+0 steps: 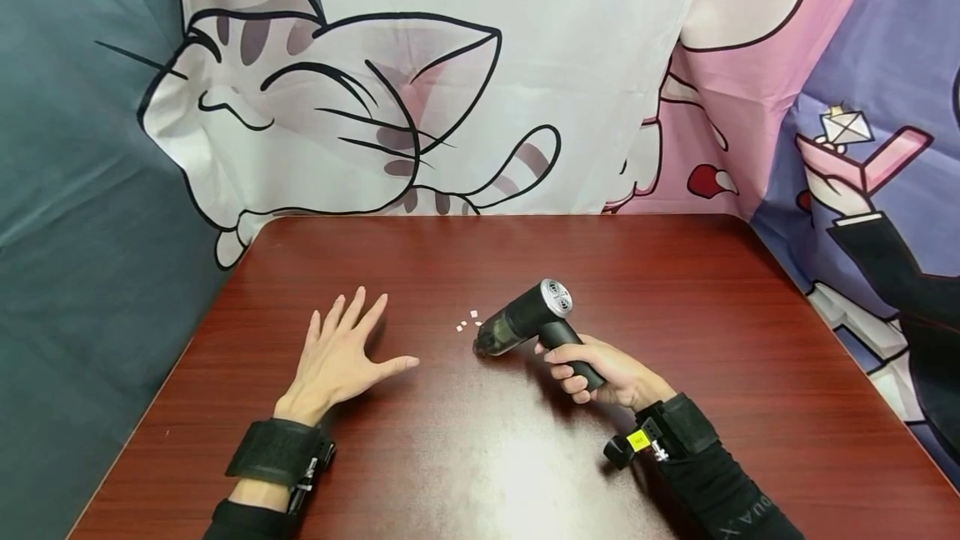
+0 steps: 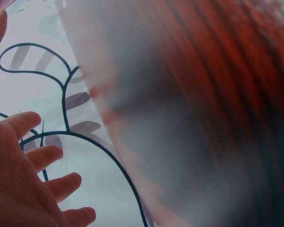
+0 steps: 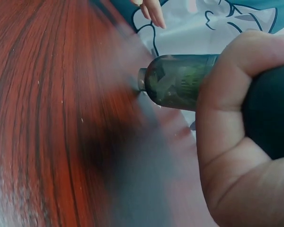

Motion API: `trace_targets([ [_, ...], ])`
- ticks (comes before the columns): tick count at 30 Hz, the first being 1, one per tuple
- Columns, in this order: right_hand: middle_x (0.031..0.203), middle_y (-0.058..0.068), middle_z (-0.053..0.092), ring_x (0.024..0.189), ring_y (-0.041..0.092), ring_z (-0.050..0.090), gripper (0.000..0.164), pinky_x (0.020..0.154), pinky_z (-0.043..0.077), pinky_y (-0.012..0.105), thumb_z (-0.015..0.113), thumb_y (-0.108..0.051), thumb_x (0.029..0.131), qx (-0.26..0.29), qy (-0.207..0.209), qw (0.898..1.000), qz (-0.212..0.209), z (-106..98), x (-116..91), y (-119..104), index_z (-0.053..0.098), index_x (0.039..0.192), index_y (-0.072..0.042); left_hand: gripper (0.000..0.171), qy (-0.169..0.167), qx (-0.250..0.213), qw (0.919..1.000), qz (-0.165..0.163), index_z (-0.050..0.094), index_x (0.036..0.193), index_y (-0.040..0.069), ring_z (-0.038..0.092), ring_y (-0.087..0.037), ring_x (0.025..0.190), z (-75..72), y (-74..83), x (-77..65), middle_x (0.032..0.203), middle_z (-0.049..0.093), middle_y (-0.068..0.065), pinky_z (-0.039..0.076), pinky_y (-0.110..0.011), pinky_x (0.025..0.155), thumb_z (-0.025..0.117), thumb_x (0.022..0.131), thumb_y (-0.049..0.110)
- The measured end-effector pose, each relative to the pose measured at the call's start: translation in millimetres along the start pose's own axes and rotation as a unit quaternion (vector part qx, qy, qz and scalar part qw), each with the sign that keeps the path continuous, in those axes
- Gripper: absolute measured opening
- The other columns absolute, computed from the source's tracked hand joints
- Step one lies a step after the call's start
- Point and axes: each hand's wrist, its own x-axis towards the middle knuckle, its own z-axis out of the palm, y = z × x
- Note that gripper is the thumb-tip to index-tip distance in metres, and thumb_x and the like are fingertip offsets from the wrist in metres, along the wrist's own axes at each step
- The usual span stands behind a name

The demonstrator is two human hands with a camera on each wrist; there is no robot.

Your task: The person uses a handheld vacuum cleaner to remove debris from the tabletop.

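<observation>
My right hand [image 1: 607, 369] grips the handle of a black handheld vacuum cleaner [image 1: 525, 319] with a silver round end and a smoky see-through nozzle chamber. Its nozzle points left and down at the table, close beside several small white scraps [image 1: 469, 322]. In the right wrist view, curled fingers [image 3: 227, 104] wrap the dark handle and the clear chamber [image 3: 177, 80] shows beyond them. To the left, my left hand [image 1: 337, 357] is spread over the table with straight fingers, holding nothing. The left wrist view shows that hand's fingers [image 2: 57, 184] apart against the cloth.
The reddish-brown wooden table [image 1: 420, 457] reaches back to a hanging white cloth [image 1: 600, 107] printed with a cartoon cat. Teal cloth [image 1: 82, 273] hangs on the left, and printed pink and blue cloth [image 1: 810, 65] on the right. Each wrist wears a black strap with a device.
</observation>
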Motion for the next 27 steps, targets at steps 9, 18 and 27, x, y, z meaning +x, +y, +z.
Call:
trace_targets([
  [9,0.071,-0.005,0.044,0.052,0.003,0.042,0.022,0.047,0.037,0.017,0.047,-0.01,0.1,0.008,0.017,1.0,-0.014,-6,1,-3,0.041,0.12,-0.006,0.109,0.001,0.001,1.0,-0.004,0.032,0.154,0.021,0.017,-0.045,0.145,-2.7,-2.7,-1.8,0.16,0.022,-0.017,0.005,-0.065,0.114,0.052,0.07,0.087],
  [18,0.071,-0.005,0.042,0.052,0.002,0.04,0.018,0.047,0.037,0.016,0.045,-0.01,0.101,0.014,0.03,0.999,-0.03,-10,10,-5,0.042,0.118,-0.006,0.109,0.0,0.0,1.0,-0.007,0.032,0.154,0.021,0.017,-0.045,0.145,-3.0,-2.9,-3.6,0.16,0.022,-0.017,0.005,-0.065,0.114,0.053,0.07,0.086],
  [27,0.071,-0.005,0.041,0.052,0.002,0.039,0.021,0.047,0.036,0.016,0.047,-0.011,0.1,0.024,0.054,0.998,-0.033,-5,19,-6,0.041,0.12,-0.005,0.109,0.002,-0.002,1.0,-0.006,0.033,0.153,0.021,0.017,-0.043,0.145,-1.5,-5.3,-4.3,0.16,0.023,-0.016,0.005,-0.064,0.114,0.053,0.07,0.087],
])
